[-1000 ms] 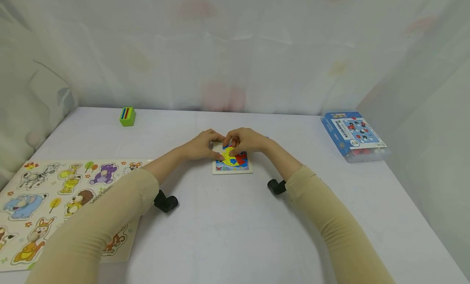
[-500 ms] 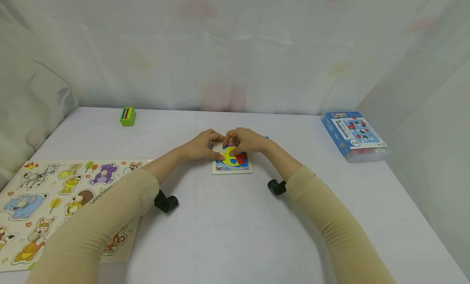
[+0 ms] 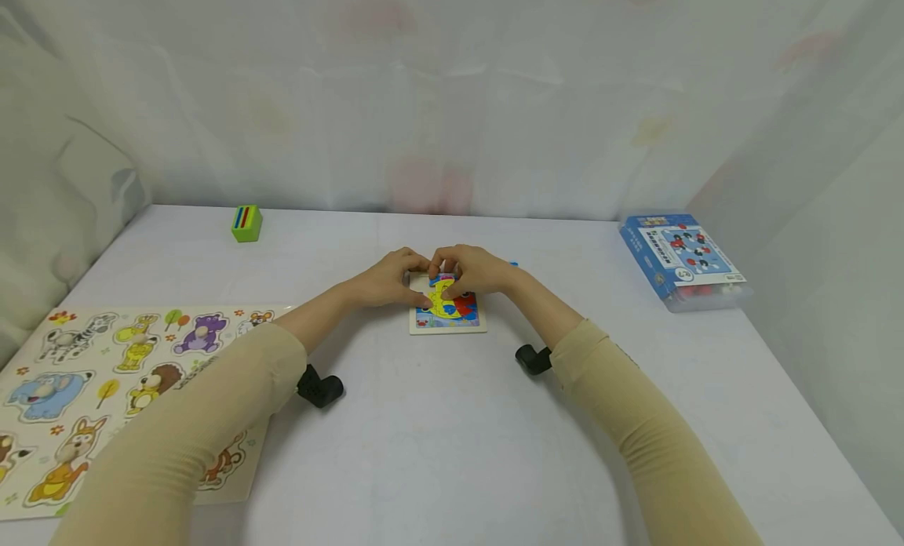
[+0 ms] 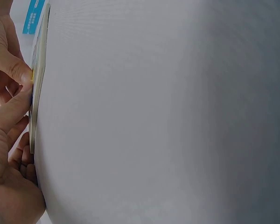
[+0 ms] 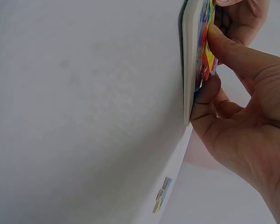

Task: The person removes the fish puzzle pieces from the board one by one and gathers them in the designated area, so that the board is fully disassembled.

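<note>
A small fish jigsaw puzzle (image 3: 466,323) in a pale wooden tray lies mid-table, with yellow, red and blue parts. My left hand (image 3: 386,281) spans its left side, thumb on the yellow part and fingers bent at the far edge. My right hand (image 3: 476,271) pinches a yellow-and-pink puzzle piece (image 5: 209,58) between thumb and fingers. In the right wrist view, this piece stands tilted off the tray (image 5: 190,70). The left wrist view shows both thumbs meeting over the tray edge (image 4: 37,93); the fingertips are partly hidden.
A loose puzzle piece (image 5: 162,195) lies beyond my right hand. An animal peg board (image 3: 106,436) lies at left under my left sleeve. A green block (image 3: 246,224) stands at the back left, a blue boxed set (image 3: 681,260) at the back right.
Both hands stay over the puzzle. My right fingertips shift slightly, and more of the blue and pink strip near the puzzle's far edge shows.
</note>
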Demonstrator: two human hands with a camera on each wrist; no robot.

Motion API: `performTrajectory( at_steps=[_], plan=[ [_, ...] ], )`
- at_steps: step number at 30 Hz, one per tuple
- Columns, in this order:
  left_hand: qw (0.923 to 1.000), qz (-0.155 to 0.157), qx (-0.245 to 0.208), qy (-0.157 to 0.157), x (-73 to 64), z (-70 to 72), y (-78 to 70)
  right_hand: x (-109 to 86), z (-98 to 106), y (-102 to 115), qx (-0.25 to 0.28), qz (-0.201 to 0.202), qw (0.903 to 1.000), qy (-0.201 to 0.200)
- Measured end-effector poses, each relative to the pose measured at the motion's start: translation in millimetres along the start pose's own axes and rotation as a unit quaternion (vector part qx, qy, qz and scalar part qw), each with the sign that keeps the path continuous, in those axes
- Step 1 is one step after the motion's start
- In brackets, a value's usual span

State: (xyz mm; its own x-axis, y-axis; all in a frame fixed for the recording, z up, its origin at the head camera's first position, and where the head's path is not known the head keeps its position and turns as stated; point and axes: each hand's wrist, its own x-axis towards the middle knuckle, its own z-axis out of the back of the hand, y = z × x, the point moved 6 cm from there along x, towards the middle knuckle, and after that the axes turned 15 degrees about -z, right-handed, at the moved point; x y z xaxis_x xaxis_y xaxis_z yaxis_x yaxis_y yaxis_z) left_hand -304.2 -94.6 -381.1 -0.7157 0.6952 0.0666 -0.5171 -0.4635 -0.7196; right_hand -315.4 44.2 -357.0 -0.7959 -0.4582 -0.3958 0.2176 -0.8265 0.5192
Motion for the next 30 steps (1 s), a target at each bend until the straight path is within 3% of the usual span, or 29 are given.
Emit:
performTrajectory(
  at_steps=[14, 30],
  plan=[
    [1.0000, 0.009, 0.003, -0.001, -0.1, -0.1, 0.7, 1.1, 0.5, -7.5, 0.056, -0.010, 0.9983, 0.004],
    [0.9986, 0.017, 0.038, -0.033, 6.8, -2.4, 0.0, -0.8, 3.8, -12.0, 0.121, -0.024, 0.9923, 0.011]
  ],
)
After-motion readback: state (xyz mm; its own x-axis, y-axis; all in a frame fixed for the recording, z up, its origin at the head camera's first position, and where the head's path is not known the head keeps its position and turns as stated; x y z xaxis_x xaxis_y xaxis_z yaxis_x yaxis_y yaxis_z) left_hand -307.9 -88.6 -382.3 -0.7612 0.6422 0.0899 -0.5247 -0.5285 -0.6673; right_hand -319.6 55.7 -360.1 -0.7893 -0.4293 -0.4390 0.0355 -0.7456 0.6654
